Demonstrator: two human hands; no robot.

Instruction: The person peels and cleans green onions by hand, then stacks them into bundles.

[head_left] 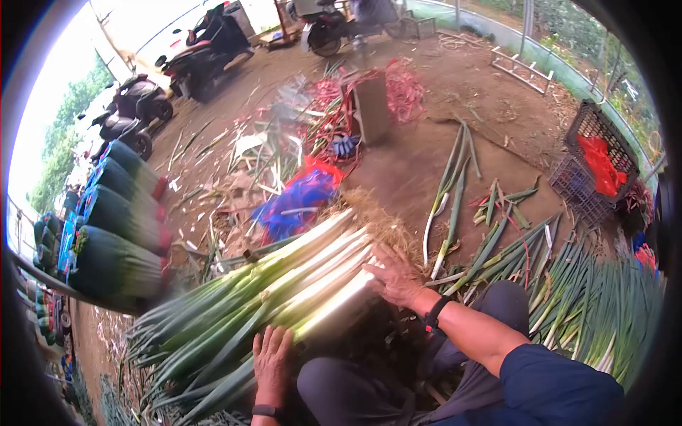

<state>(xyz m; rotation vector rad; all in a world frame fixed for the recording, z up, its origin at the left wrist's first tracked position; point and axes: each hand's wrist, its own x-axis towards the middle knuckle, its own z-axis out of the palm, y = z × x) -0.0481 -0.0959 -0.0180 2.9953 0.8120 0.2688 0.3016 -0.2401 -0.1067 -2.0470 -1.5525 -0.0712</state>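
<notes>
A thick pile of long green onions [312, 273] lies in front of my knees, white stalks and hairy roots toward the upper right, green leaves fanning to the lower left. My right hand [398, 278], a dark band on its wrist, rests with spread fingers against the white stalks near the root end. On the near side of the pile, my left hand [272, 358] touches the green part with its fingers stretched out. Neither hand is wrapped round a stalk. The underside of the pile is hidden.
Bundled green onions [124, 259] stand at the left. More loose onions [597, 305] lie at the right, below a black crate [593, 163] with red plastic. Blue netting [298, 202], red strings [403, 92] and scraps litter the dirt floor. Scooters [206, 57] stand behind.
</notes>
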